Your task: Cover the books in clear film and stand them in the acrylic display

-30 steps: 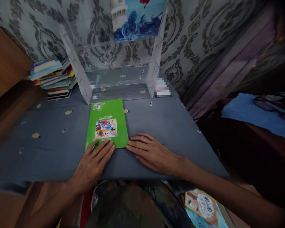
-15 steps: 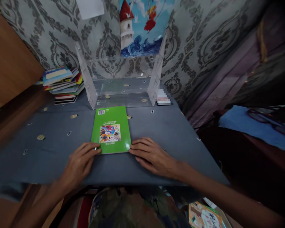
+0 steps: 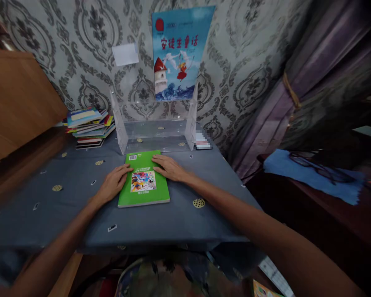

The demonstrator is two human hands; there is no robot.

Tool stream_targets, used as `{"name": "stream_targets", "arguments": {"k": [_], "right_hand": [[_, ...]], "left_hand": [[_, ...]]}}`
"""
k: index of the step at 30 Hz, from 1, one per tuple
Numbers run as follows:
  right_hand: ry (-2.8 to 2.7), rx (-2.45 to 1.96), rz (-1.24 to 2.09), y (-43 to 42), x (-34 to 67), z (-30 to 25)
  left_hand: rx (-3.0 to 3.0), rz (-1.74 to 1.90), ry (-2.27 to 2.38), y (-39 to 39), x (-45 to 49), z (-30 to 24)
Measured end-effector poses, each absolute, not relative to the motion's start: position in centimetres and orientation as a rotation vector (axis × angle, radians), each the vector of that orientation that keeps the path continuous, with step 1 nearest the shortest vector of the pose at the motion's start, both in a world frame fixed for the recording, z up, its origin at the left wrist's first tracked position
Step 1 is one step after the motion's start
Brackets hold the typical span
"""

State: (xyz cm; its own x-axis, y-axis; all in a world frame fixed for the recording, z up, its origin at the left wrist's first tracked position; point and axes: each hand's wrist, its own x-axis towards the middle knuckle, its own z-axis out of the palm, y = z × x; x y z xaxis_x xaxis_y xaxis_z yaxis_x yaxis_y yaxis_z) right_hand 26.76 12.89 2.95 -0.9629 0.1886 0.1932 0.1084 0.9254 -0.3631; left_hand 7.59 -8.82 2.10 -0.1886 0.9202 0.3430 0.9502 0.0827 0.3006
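Observation:
A green book (image 3: 145,199) with a barcode and a colourful picture lies flat on the cloth-covered table, its print upside down to me. My left hand (image 3: 113,183) rests at the book's left edge, fingertips on the cover. On the upper right part of the cover lie the fingers of my right hand (image 3: 169,168), stretched out and a little apart. Neither hand grips the book. Just behind the book stands a clear acrylic rack (image 3: 156,145).
A stack of books (image 3: 89,128) sits at the back left near a wooden panel (image 3: 18,90). A blue poster (image 3: 182,53) hangs on the wall above the rack. To the right, a blue cloth (image 3: 284,167) with glasses (image 3: 321,167) lies on another surface beside a purple curtain (image 3: 266,111).
Both hands have moved from the book's near corners away from me, up along its sides, the right one onto the cover. The view has tilted up, showing more wall and poster.

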Motion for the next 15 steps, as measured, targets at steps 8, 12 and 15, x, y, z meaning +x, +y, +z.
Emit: {"name": "stream_targets", "arguments": {"k": [8, 12, 15], "right_hand": [[-2.794, -0.314, 0.467, 14.6, 23.9, 1.6], [-2.787, -0.289, 0.475, 13.5, 25.0, 1.7], [-2.780, -0.221, 0.490, 12.1, 27.0, 1.6]], "left_hand": [[-2.151, -0.469, -2.235, -10.2, 6.3, 2.9], [-2.174, -0.367, -2.153, -11.1, 7.0, 3.3], [-2.217, -0.335, -2.098, -12.4, 8.0, 3.4]]}}
